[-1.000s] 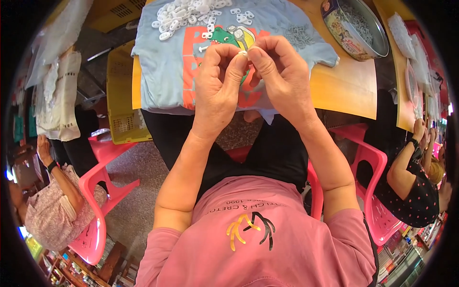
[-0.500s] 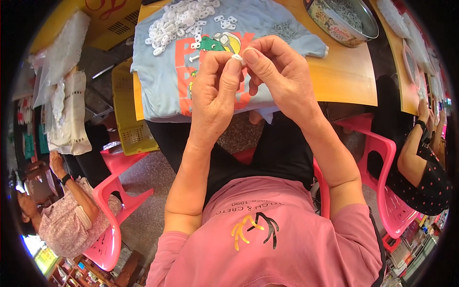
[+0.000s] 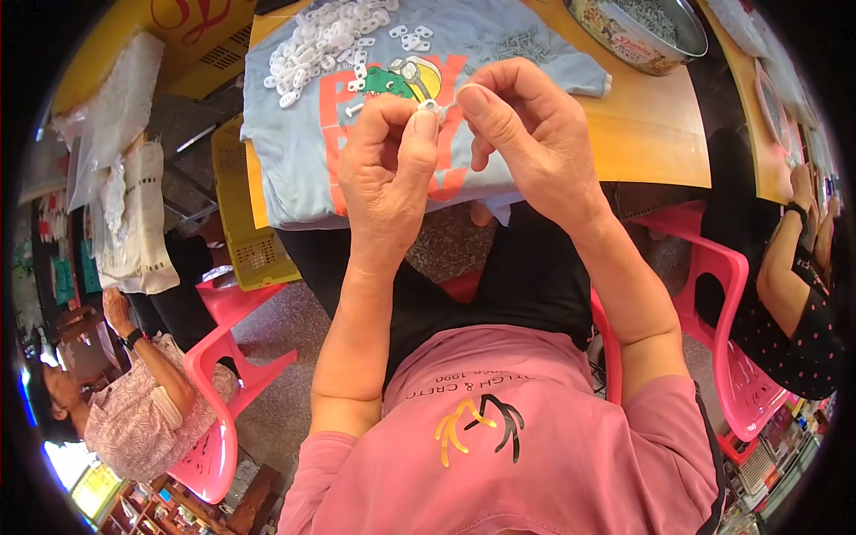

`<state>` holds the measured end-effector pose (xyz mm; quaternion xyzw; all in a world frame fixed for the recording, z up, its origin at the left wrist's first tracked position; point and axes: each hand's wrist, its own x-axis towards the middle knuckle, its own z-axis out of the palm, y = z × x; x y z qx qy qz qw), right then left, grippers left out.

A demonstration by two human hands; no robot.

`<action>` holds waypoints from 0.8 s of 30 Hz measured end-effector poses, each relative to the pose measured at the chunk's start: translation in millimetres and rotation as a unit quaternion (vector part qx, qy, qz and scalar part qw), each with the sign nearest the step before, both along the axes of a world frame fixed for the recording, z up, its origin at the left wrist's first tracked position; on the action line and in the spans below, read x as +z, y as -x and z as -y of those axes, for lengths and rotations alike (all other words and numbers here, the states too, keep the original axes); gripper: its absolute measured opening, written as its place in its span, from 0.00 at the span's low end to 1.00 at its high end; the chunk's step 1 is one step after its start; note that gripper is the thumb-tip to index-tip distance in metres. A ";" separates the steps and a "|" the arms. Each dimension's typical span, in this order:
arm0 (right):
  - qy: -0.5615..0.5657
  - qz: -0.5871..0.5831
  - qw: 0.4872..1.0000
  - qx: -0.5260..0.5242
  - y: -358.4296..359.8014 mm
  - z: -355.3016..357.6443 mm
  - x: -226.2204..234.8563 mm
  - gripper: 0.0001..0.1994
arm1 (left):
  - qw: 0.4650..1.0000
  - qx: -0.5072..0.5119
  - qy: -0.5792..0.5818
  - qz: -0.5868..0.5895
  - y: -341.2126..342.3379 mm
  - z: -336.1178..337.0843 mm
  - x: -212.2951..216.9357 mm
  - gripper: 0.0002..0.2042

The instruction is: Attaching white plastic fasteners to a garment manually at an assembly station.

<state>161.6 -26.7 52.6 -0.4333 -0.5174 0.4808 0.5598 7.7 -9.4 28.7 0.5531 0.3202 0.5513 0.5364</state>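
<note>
My left hand point(image 3: 389, 165) pinches a small white plastic piece point(image 3: 429, 106) between thumb and forefinger, above the blue-grey shirt point(image 3: 290, 169) spread over the table. Just right of that piece, my right hand point(image 3: 535, 147) has its thumb and forefinger closed together. Whatever they grip is too small to name. At the far left of the shirt lies a heap of white plastic pieces point(image 3: 325, 45), with a smaller group point(image 3: 411, 37) beside it. One slim white part point(image 3: 355, 110) rests near my left fingers. Small grey metal screws point(image 3: 517, 46) lie in a loose pile on the shirt's far right.
A round tin point(image 3: 615, 37) of metal screws stands at the table's point(image 3: 660, 147) far right. A yellow crate point(image 3: 254, 250) sits left below the table. People sit on both sides in pink chairs point(image 3: 227, 374), one with a patterned sleeve point(image 3: 169, 379), one in dotted black point(image 3: 807, 330).
My hands have drawn slightly apart; the left, with the white piece, has moved left and a little nearer. The right thumb and forefinger have come away from the piece.
</note>
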 end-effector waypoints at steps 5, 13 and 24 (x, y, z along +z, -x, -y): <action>0.002 0.012 1.000 0.014 0.7 -0.4 -4.3 0.10 | 1.000 0.007 0.010 -0.003 -2.5 1.3 -0.1 0.02; 0.020 -0.004 0.999 0.026 0.1 -1.7 -4.1 0.11 | 1.000 0.006 0.014 -0.001 -5.3 2.7 0.1 0.02; 0.029 -0.020 0.999 0.028 -1.4 -2.6 -5.3 0.10 | 1.000 0.013 0.020 -0.009 -7.6 3.3 1.1 0.03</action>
